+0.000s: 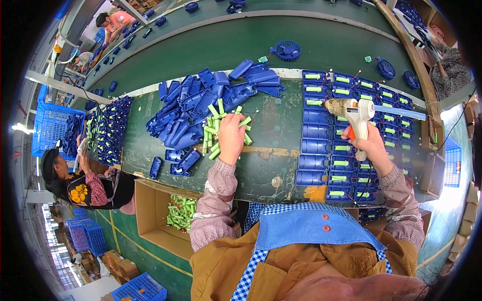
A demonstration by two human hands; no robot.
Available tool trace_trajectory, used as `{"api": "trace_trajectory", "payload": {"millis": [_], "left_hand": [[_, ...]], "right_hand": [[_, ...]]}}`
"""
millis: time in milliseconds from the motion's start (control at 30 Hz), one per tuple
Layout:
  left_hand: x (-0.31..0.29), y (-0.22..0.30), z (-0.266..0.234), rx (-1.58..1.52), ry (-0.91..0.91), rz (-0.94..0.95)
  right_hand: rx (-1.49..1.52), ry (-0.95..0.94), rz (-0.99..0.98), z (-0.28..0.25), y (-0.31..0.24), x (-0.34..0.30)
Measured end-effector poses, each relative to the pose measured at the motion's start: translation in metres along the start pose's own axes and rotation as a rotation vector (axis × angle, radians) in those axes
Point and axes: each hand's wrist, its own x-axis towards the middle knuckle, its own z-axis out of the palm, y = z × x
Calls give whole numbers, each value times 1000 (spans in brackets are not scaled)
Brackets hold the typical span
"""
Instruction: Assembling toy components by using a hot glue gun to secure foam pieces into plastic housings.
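My right hand (370, 143) is wrapped around a white hot glue gun (358, 123) with a clear bluish glue stick (399, 111) in its back end. The gun's nozzle points left, over the rows of blue plastic housings (314, 131); many hold a green cylindrical battery (342, 148). On the table's middle, my left hand (232, 135) is closed at a small heap of loose green batteries (211, 131), its fingertips pinching at one of them, partly hidden. Behind and left of that heap lies a pile of empty blue housings (196, 98).
A cardboard box (150, 208) with green batteries stands below the table's front edge. Beyond the table a green conveyor (226, 45) carries round blue parts (287, 50). Filled housings (113, 130) lie at left, near a seated co-worker (85, 185) and a blue crate (50, 128).
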Motion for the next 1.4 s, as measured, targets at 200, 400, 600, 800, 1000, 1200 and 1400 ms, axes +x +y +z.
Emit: {"api": "trace_trajectory", "payload": {"millis": [200, 400, 600, 800, 1000, 1200, 1400], "left_hand": [[1, 4, 5, 188, 39, -7], [3, 29, -11, -46, 180, 35], [0, 48, -7, -556, 9, -151], [5, 76, 19, -690, -73, -114], [18, 98, 55, -637, -118, -66], [31, 101, 97, -450, -141, 117], [34, 102, 122, -391, -138, 210]], "right_hand": [[-25, -16, 6, 0, 3, -3], [21, -46, 29, 1, 10, -9], [40, -112, 51, 12, 15, -5], [40, -108, 69, 18, 20, 1], [-21, -78, 57, 14, 23, -2], [-74, -9, 72, 5, 26, -11], [-38, -15, 102, 6, 18, -21]]}}
